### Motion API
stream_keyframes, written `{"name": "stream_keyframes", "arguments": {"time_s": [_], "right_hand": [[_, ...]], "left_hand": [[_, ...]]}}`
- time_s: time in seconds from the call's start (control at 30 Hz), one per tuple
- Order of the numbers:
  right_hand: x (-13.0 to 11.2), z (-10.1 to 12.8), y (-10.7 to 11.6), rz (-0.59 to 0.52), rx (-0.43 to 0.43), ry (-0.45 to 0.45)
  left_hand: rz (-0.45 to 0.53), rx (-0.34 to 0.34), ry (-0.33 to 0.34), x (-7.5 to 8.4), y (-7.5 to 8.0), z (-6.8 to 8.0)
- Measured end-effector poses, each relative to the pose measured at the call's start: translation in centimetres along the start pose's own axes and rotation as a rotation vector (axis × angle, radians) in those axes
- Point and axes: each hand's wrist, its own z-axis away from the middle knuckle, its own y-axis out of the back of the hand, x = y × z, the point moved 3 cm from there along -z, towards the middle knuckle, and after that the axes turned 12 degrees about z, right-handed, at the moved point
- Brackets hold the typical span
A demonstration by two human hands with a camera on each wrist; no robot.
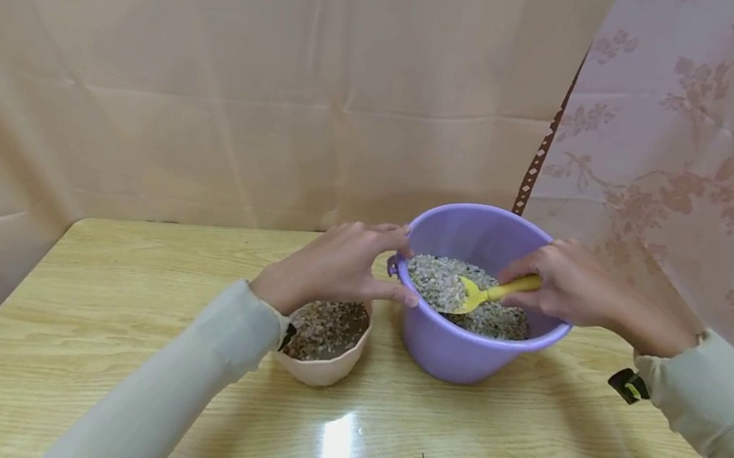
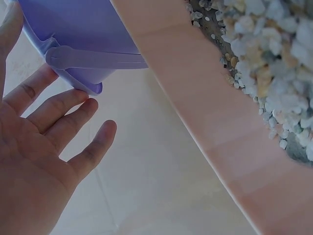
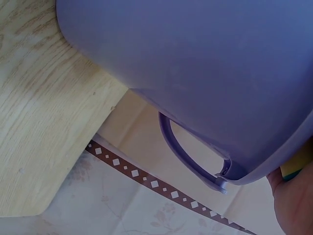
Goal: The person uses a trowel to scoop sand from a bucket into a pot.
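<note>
A purple bucket [image 1: 456,345] half full of pale gravel [image 1: 445,280] stands on the wooden table [image 1: 107,348]. My right hand [image 1: 565,286] reaches over its rim and grips the handle of a yellow scoop [image 1: 496,289], whose blade lies in the gravel. My left hand [image 1: 347,266] is open, fingers and thumb against the bucket's left side near the handle joint. In the left wrist view the left hand's fingers [image 2: 63,112] are spread and just touch the bucket's handle mount [image 2: 83,73]. A small pink pot [image 1: 325,369] of darker gravel sits below the left wrist.
The pink pot's rim [image 2: 205,112] and gravel [image 2: 274,63] fill the left wrist view. The right wrist view shows the bucket's wall [image 3: 195,63], its hanging handle [image 3: 181,152] and the table's far corner [image 3: 44,112]. Beige and flowered cloths hang behind and to the right.
</note>
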Motion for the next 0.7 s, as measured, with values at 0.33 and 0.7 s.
{"name": "stream_keyframes", "arguments": {"time_s": [0.33, 0.7], "right_hand": [[0.17, 0.00, -0.21, -0.002, 0.050, 0.023], [0.42, 0.40, -0.26, 0.011, 0.077, 0.009]], "left_hand": [[0.001, 0.004, 0.007, -0.09, 0.03, 0.07], [0.006, -0.003, 0.005, 0.05, -0.08, -0.18]]}}
